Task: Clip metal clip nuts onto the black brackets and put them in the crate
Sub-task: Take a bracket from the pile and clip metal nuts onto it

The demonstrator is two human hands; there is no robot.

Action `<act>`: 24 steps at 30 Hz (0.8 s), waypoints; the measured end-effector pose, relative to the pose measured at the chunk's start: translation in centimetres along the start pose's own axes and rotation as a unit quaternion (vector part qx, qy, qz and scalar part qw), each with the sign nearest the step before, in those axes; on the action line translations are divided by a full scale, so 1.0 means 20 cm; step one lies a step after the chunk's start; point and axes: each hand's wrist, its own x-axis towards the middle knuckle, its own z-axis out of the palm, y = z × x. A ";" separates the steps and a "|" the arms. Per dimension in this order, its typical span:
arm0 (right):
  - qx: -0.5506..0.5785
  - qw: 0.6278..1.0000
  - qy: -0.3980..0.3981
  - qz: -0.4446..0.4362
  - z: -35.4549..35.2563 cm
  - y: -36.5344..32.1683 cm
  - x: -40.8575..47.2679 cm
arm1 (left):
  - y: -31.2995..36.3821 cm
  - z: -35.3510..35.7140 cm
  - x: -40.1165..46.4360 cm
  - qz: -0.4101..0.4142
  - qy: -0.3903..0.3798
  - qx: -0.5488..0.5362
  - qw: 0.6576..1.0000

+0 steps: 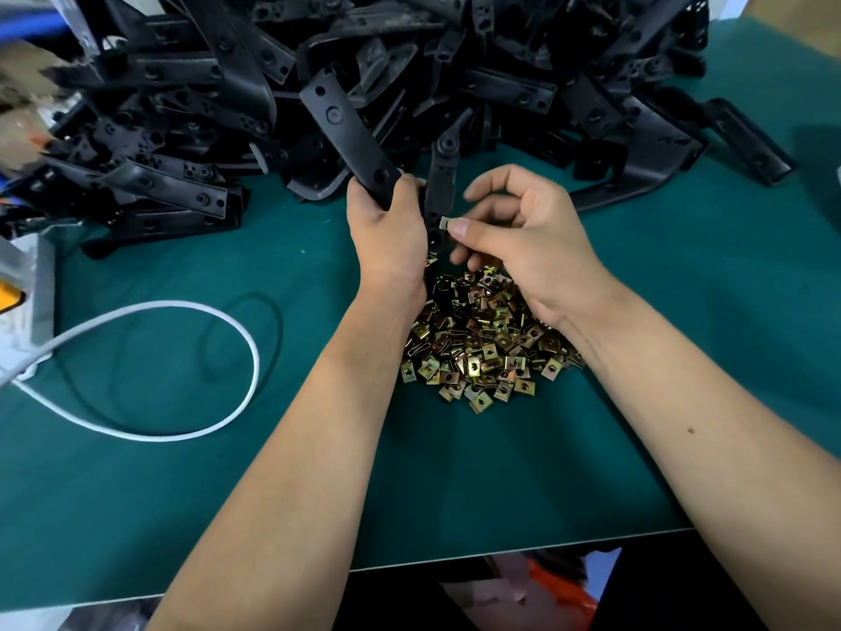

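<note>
Nuts (482,343) lie heaped nearest. Just beyond the heap, the right hand (523,234) pinches one clip nut (445,223) against a bracket (348,129) gripped by the left hand (387,225). Clipping seems underway; next, push it home. Beyond: bracket pile (455,61); no crate visible.

Matt black plastic brackets (346,125) heaped upper frame; shiny brass-toned metal clip nuts (482,348) centre, on smooth green mat (159,516).
</note>
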 end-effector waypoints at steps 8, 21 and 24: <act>-0.030 0.999 -0.001 -0.032 -0.01 0.00 0.00 | -0.01 0.02 -0.02 0.035 -0.009 0.048 0.998; -0.042 0.993 0.024 -0.104 0.05 0.01 0.00 | 0.03 0.07 -0.09 0.107 0.102 0.029 0.989; -0.034 0.995 0.034 -0.089 0.05 0.02 0.00 | 0.04 0.05 -0.07 0.086 0.085 0.028 0.992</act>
